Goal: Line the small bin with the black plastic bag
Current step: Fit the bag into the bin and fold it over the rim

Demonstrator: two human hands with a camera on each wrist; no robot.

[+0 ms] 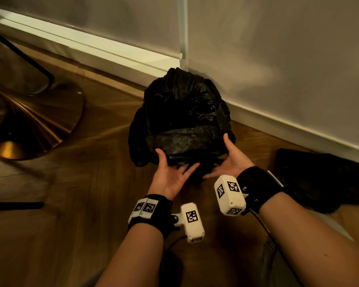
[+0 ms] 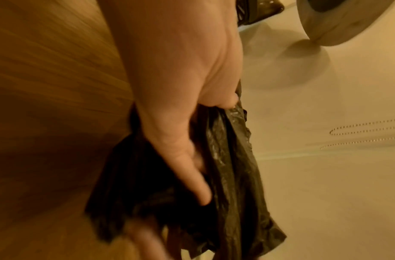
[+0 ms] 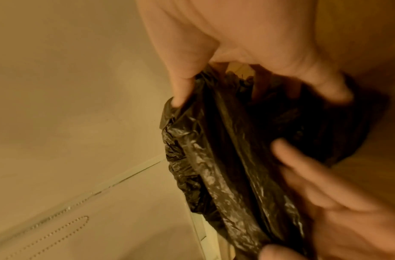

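Note:
The black plastic bag (image 1: 180,112) is draped over the small bin, which stands on the wood floor in the wall corner and is almost wholly hidden by the plastic. Both hands are palm-up at the bin's near edge. My left hand (image 1: 170,172) has its thumb on top of the bagged rim and its fingers under the overhang. My right hand (image 1: 230,160) pinches the rim's right corner the same way. In the left wrist view the fingers (image 2: 192,167) dig into folds of the bag (image 2: 232,176). In the right wrist view the thumb (image 3: 183,84) presses the crinkled bag (image 3: 225,158).
A round brass-coloured stand base (image 1: 29,121) sits on the floor to the left. A dark flat object (image 1: 319,179) lies at the right by the skirting board (image 1: 298,129). A white pole (image 1: 182,32) rises behind the bin. A bead chain (image 2: 365,130) hangs on the wall.

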